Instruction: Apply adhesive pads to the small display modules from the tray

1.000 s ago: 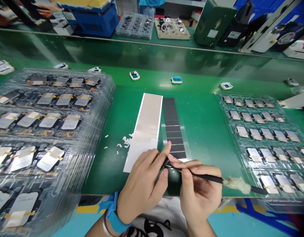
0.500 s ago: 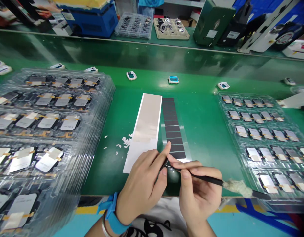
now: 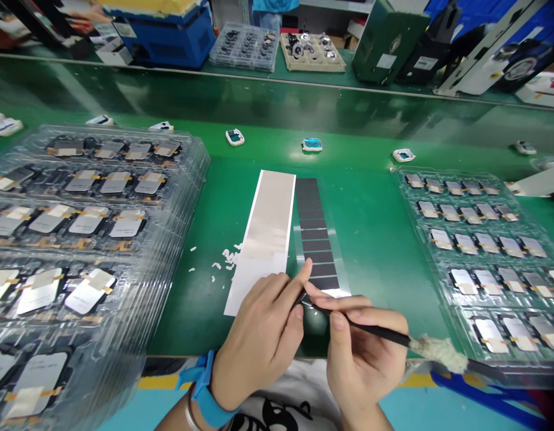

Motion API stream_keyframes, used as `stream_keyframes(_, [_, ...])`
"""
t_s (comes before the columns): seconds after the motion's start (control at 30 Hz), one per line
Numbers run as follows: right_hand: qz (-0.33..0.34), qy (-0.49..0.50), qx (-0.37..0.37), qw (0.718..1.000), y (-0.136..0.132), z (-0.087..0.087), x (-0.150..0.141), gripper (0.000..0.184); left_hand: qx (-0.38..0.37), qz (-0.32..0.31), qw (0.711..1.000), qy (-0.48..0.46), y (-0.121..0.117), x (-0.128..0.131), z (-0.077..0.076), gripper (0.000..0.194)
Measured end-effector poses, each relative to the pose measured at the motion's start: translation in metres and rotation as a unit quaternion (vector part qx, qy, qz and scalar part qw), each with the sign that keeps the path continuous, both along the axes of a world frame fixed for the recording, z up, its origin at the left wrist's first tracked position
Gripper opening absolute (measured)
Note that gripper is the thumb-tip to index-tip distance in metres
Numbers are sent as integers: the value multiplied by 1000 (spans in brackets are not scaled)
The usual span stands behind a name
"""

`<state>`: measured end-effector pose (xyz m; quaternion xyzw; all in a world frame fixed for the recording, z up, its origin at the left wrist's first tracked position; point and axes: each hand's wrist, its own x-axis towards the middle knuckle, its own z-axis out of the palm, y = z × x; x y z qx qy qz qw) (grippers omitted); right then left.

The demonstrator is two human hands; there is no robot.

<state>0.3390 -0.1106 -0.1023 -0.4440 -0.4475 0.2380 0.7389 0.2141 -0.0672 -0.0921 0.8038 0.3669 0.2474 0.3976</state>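
My left hand (image 3: 265, 326) is closed at the front edge of the bench, its thumb and fingers on a small dark glossy panel (image 3: 317, 321), largely hidden by both hands. Pinched in my right hand (image 3: 369, 347) is a pair of slim black tweezers (image 3: 380, 331), with pale fluffy material wrapped round the rear part. The tip meets the panel's edge by my left fingers. Just beyond lie a white-edged beige sheet (image 3: 272, 215) and a clear strip with black rectangular stickers (image 3: 316, 244). Small white scraps (image 3: 229, 257) lie left of the sheet.
Stacked clear trays of small screens (image 3: 128, 224) stand at left; another clear tray of screens (image 3: 465, 243) is at right. White watch cases (image 3: 311, 144) line the back of the bench. A raised shelf holds a blue machine (image 3: 169, 36) and a parts box (image 3: 312, 52).
The tweezers and right fingers have shifted slightly right and down. The watch cases along the back have moved a little left. My left hand stays nearly still.
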Motion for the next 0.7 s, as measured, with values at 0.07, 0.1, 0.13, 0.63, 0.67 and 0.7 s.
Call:
stream_keyframes(0.07, [-1, -11, 2, 1000, 0, -1, 0, 29, 0, 0, 1000, 1, 0, 0, -1, 55])
stream_keyframes(0.1, [0, -16, 4, 1000, 0, -1, 0, 29, 0, 0, 1000, 0, 0, 0, -1, 55])
stream_keyframes(0.13, [3, -21, 6, 1000, 0, -1, 0, 30, -1, 0, 1000, -1, 0, 0, -1, 55])
stream_keyframes(0.63, [16, -10, 26, 1000, -1, -1, 0, 31, 15, 10, 1000, 18, -1, -1, 3, 52])
stream_keyframes(0.67, [12, -4, 25, 1000, -1, -1, 0, 29, 22, 12, 999, 23, 0, -1, 3, 52])
stream_keyframes(0.7, [10, -1, 24, 1000, -1, -1, 0, 28, 29, 14, 999, 29, 1, 0, 3, 52])
